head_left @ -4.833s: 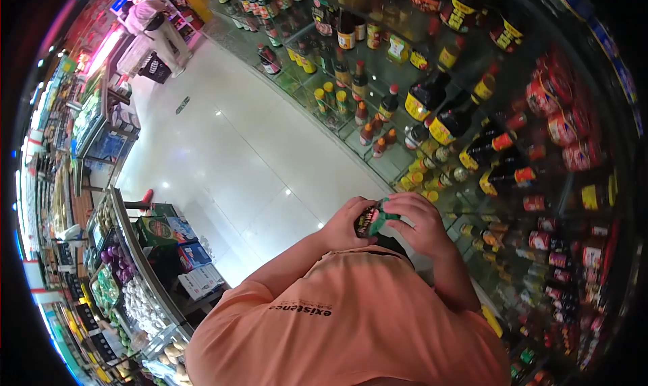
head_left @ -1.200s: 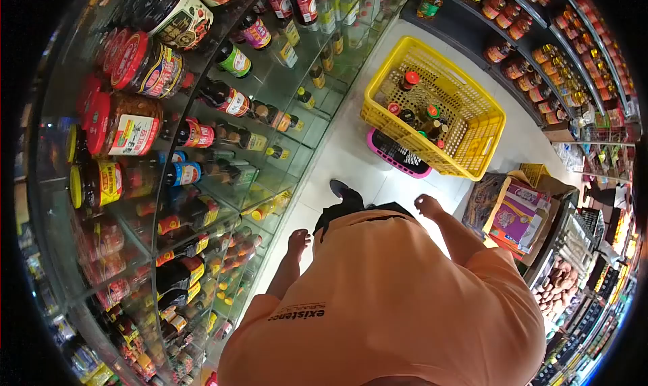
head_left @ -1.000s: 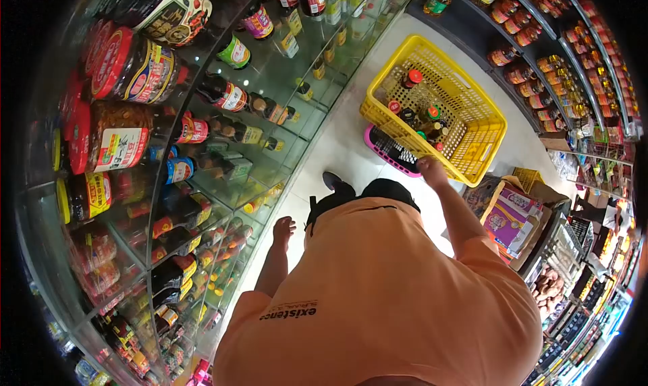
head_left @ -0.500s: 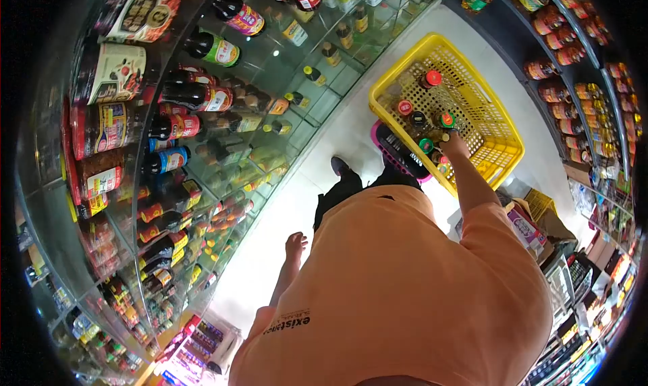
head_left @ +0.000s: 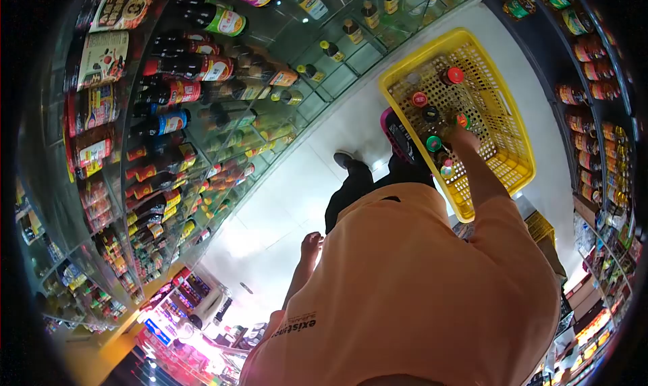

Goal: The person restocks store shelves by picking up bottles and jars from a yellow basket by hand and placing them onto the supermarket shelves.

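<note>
Where bottles (head_left: pixel 430 113) cluster, the right hand (head_left: pixel 464 142) reaches.

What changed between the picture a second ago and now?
The right hand moved forward into the yellow basket, among the bottles; whether it grips one is unclear. The left hand stays outside, hanging low; the red-capped bottles stay inside.

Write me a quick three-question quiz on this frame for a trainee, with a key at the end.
1. Which hand is inside the yellow perforated plastic basket? A) left B) right C) neither
2. True or false: the plain round green cap shows inside the basket.
3. Fill the gap: the wearer's short-sleeved fabric shirt, printed with dark lettering, is ____ in colour.

Key: 1. B, the right hand. 2. True. 3. Orange.
</note>
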`<state>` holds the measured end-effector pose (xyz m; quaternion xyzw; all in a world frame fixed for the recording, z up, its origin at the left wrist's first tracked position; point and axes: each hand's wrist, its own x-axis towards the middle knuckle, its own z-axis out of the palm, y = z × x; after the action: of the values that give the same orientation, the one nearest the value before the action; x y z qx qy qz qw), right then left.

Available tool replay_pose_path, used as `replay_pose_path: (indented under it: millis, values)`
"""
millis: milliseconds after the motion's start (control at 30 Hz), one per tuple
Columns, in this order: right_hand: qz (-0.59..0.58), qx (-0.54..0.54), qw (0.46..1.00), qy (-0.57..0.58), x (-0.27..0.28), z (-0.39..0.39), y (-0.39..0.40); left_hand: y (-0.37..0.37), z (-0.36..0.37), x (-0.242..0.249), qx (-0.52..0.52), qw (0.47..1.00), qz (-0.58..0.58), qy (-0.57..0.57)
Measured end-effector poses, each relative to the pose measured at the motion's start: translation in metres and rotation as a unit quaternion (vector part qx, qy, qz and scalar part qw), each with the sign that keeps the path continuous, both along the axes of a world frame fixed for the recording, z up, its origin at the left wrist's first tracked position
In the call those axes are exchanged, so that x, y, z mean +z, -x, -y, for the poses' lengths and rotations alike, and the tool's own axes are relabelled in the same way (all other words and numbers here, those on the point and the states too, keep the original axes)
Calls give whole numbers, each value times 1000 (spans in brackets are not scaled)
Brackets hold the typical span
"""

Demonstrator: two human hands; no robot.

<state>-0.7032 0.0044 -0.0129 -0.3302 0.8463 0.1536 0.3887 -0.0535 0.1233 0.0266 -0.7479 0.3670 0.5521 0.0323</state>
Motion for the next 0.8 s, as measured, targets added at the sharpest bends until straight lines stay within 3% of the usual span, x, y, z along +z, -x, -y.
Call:
replay_pose_path:
  millis: [33,100,133,200,367,433,467,567,633,700,767,800]
  values:
    - [-1,6,1000,0,9,-4,5,1,0,-4,6,1000,-1,0]
    - [20,44,995,83,21,-10,16,1,0,-13,-120,992,35,24]
    - [-19,29,993,117,17,-13,21,26,11,13,24,999,-7,28]
    - [-11,74,985,157,31,-14,38,25,10,-7,75,997,-26,11]
    - [-8,165,965,205,168,24,33,34,27,-17,111,992,-55,28]
    - [79,212,917,328,229,38,19,35,39,-20,95,987,-88,97]
    - [79,226,913,330,256,47,9,42,52,-13,62,989,-73,117]
    - [190,217,886,363,308,76,-29,68,99,32,-18,977,-62,205]
    - [345,200,847,352,323,92,-62,87,123,80,-16,957,-123,261]
    - [397,223,825,334,332,109,-104,100,141,128,40,938,-239,247]
    - [552,151,763,301,338,122,-158,102,148,173,-45,898,-268,346]
    - [566,177,748,297,339,129,-185,99,149,195,-64,885,-284,363]
